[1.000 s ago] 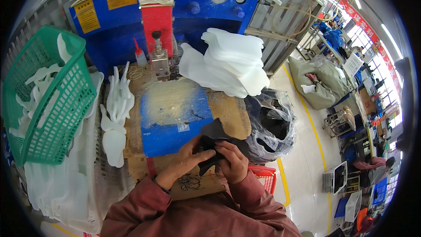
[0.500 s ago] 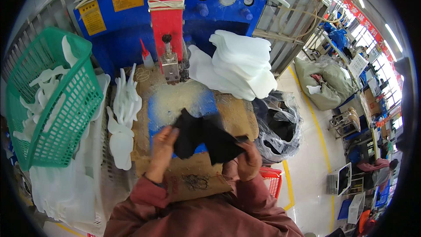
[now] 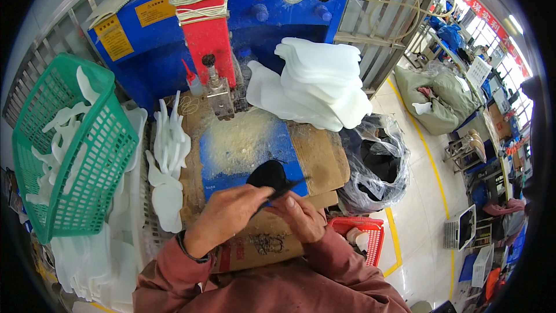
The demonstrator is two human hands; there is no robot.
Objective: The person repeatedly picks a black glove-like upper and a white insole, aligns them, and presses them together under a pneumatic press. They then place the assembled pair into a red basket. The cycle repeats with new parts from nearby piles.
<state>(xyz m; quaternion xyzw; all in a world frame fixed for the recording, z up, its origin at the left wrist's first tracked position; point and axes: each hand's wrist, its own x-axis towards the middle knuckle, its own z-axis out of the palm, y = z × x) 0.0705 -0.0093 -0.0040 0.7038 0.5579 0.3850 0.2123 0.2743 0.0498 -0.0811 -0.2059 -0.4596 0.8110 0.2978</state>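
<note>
A limp black piece, apparently fabric (image 3: pixel 268 175), is gripped by both of my hands above the near edge of a blue work plate (image 3: pixel 288 149). My left hand (image 3: pixel 234 211) pinches it from the left with the fingers closed. Close beside it, my right hand (image 3: pixel 301 217) has its thumb and fingers closed on the piece's right part. A rounded flap of the piece stands up beyond the fingers, and a narrow edge points right. Pale yellowish powder covers much of the plate. Behind it is a metal machine head (image 3: pixel 221 101) on a red arm (image 3: pixel 208 46).
White sole-shaped sheets (image 3: pixel 321 81) are stacked behind the plate on the right. To the right stands a clear bag (image 3: pixel 399 177) with black pieces inside. A green basket (image 3: pixel 113 150) and loose white pieces (image 3: pixel 167 197) are at the left. Near my right arm sits a red basket (image 3: pixel 379 235).
My hands have come together from wide apart. The black piece, stretched between them before, is now bunched or folded. The whole view has shifted slightly.
</note>
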